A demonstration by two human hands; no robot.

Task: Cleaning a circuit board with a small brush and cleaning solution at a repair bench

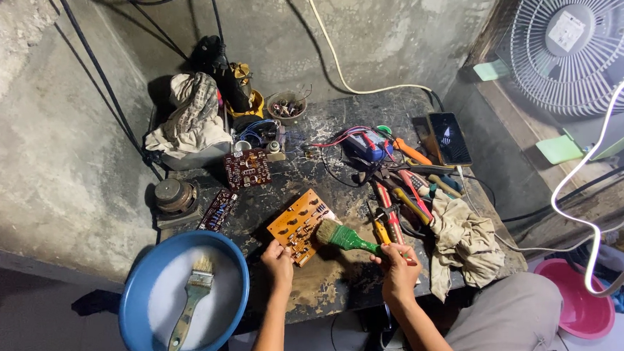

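1. Head view, looking down on a dark, grimy workbench [346,287]; concrete walls behind & at left.
2. Left hand [278,259] at near centre; fingers pinched narrow on the near-left edge of an orange circuit board [299,224], which lies flat on the bench, tilted diagonally.
3. Right hand [400,265] just right of it; fingers wrapped round the green handle of a paintbrush [344,236]; bristles pointing left & touching the board's right corner.
4. Near left: blue basin [135,306] overhanging the bench edge; a 2nd brush [190,303], metal ferrule & pale bristles, lies inside w/ bristles toward the far side.
5. Far of the orange board: a brown circuit board [247,167]; another narrow dark board [218,210] to its near left; round speaker-like part [173,195] at far left.
6. Right of the hands: heap of pliers & screwdrivers [402,192] w/ red, yellow handles; crumpled beige rag [463,242] beside them, near right.
7. Far right on bench: phone [450,138], screen lit; further left, a small bowl [286,105] of bits by the wall.
8. Off bench: white fan [579,37] at far right; pink tub [582,304] on the floor at near right.
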